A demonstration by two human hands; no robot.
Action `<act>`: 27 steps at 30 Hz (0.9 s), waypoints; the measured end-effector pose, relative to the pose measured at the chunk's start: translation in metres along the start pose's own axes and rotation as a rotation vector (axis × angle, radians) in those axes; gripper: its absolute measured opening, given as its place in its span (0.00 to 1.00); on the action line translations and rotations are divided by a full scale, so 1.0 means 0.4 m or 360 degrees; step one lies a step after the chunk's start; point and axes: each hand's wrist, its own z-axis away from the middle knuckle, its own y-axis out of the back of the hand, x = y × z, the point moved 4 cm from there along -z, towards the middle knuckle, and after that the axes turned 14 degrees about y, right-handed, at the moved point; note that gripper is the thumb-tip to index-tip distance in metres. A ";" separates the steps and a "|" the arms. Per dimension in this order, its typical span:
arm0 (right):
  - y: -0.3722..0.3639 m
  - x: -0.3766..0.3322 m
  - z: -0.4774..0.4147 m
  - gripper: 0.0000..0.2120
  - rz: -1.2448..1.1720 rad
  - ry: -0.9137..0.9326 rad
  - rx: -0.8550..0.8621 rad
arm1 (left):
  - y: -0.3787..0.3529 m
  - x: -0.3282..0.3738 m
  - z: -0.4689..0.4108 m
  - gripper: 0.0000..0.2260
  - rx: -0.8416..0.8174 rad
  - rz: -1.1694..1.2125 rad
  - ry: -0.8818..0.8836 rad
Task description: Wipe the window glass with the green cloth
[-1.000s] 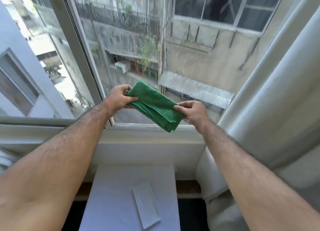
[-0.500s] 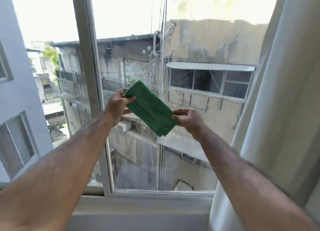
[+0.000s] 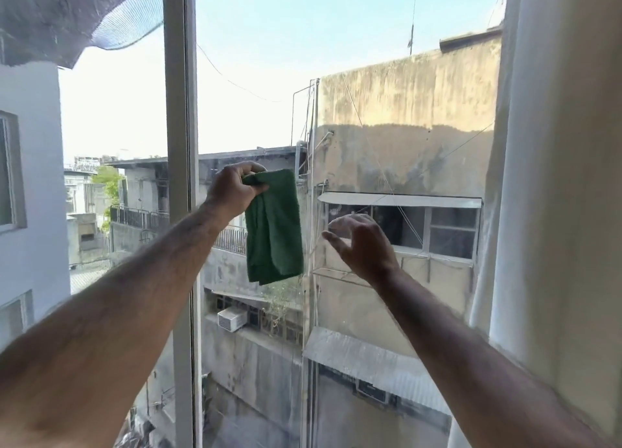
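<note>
The green cloth [image 3: 274, 232] hangs folded from my left hand [image 3: 234, 190], which pinches its top corner in front of the window glass [image 3: 353, 104]. My right hand [image 3: 361, 242] is just to the right of the cloth, fingers spread and holding nothing. Both arms are raised toward the pane. I cannot tell whether the cloth touches the glass.
A white vertical window frame [image 3: 180, 144] stands just left of my left hand. A pale curtain [image 3: 555, 178] hangs along the right edge. Netting [image 3: 67, 13] shows at the top left outside. Buildings lie beyond the glass.
My right hand has let go of the cloth, which now hangs from my left hand alone. Both hands rose, and the view tilted up off the sill.
</note>
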 end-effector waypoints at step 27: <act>0.072 0.472 0.068 0.30 0.1018 0.0104 0.0564 | -0.300 -0.308 0.074 0.33 0.0754 -0.1089 -0.0699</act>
